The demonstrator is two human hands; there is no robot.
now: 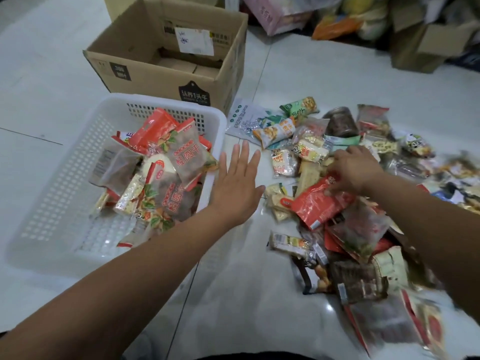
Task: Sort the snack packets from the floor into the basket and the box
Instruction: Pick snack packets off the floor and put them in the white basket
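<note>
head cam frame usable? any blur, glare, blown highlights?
Head view: motion blur smears the packets at lower right; left hand, right hand and the red packet it pinches are fairly sharp; glare spot on the floor; white basket nearly blown out; wide-angle bowing at edges.

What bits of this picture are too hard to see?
Head view:
- Cardboard box inside: mostly hidden by its near wall.
- Packets at the right edge: motion-blurred.
- Right hand fingertips on the red packet: blurred, grip unclear.
- Bags at the top edge: cut off.
</note>
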